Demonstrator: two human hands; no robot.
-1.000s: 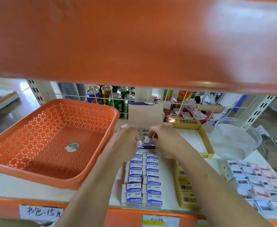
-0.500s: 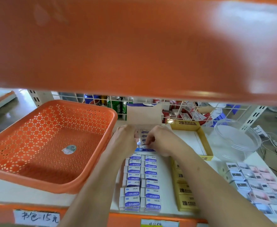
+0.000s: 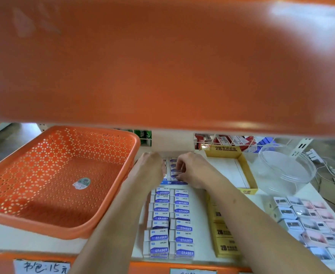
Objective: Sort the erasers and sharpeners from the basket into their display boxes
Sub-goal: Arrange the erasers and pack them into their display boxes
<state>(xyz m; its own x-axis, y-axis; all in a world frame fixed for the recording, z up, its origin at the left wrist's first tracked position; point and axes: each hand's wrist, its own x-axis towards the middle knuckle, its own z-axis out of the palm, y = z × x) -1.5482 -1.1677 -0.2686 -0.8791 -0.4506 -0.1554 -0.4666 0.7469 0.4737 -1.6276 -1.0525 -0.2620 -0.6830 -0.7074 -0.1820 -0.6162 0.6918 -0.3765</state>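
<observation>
Erasers [image 3: 170,224] in blue-and-white sleeves lie in two rows on the white shelf [image 3: 24,244], starting at its front edge, where a handwritten price label [image 3: 42,266] hangs. The forearms reach in on either side of the rows, the right one crossing the yellow 2B boxes [image 3: 225,248] just beside them. Farther right are small white and pink boxes [image 3: 317,224]. On the left sits the orange basket [image 3: 53,151], a sticker [image 3: 81,182] on its floor. Beyond the rows a blue display box [image 3: 172,182] holds upright erasers [image 3: 172,165]. The right hand [image 3: 194,171] curls its fingers [image 3: 179,169] down and pinches these. The left hand [image 3: 148,169] has its fingers curled at the box's left side; whether they hold anything I cannot tell. Behind to the right stand an open yellow box [image 3: 245,171] and a clear plastic tub [image 3: 285,171]. The orange upper shelf [image 3: 162,66] hides nearly everything behind.
</observation>
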